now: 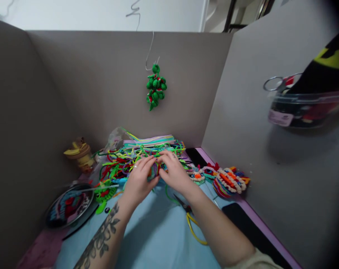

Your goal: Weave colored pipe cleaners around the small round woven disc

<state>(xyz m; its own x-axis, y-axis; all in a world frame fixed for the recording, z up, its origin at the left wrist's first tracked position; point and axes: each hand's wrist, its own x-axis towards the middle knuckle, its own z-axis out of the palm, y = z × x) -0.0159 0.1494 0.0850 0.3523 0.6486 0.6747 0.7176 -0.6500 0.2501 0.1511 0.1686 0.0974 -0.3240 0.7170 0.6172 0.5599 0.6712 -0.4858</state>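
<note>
My left hand [140, 181] and my right hand [175, 173] meet over the front of a pile of coloured pipe cleaners [116, 164]. Their curled fingers close around a small multicoloured pipe-cleaner piece [154, 171], mostly hidden by the fingers. Below the right hand, yellow-handled scissors [197, 233] lie partly under my right forearm. A green pipe-cleaner figure [105, 192] rests to the left of my left hand. Finished-looking fuzzy pieces, among them a striped orange and cream one [229, 183], sit on the right.
Grey panels [124, 112] enclose three sides of the blue-covered table [164, 239]. A round dish [68, 205] stands left, a yellow pot [84, 157] behind it. Dark phone-like slabs [196, 157] lie right. A green ornament [156, 87] hangs at back; a clear bin [306, 110] hangs right.
</note>
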